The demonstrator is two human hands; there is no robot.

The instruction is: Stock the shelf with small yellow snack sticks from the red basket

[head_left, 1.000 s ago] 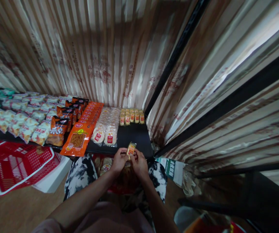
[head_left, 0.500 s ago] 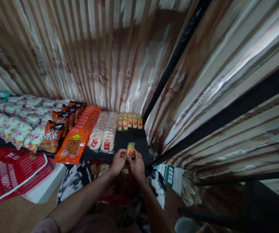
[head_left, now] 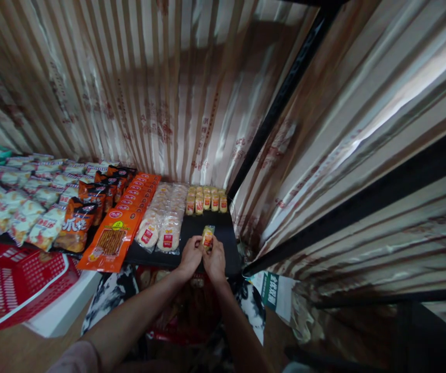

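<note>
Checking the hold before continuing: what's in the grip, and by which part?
A small yellow oblong plastic-wrapped packet, held by its end nearer the person, between the left hand and right hand.

This looks like a shop, or a space fitted out as one, at its snack shelf. On a black shelf (head_left: 223,228) running from the left edge to the centre, sealed goods stand in neat rows by kind: white snack bags (head_left: 46,226), orange packs of stick snacks (head_left: 110,241), clear-wrapped round crackers (head_left: 168,235) and small yellow packets (head_left: 207,200). A red perforated shopping basket (head_left: 20,274) with a white handle, lower left, suits a store. Printed, pleated sheeting (head_left: 191,93) hangs behind.
</note>
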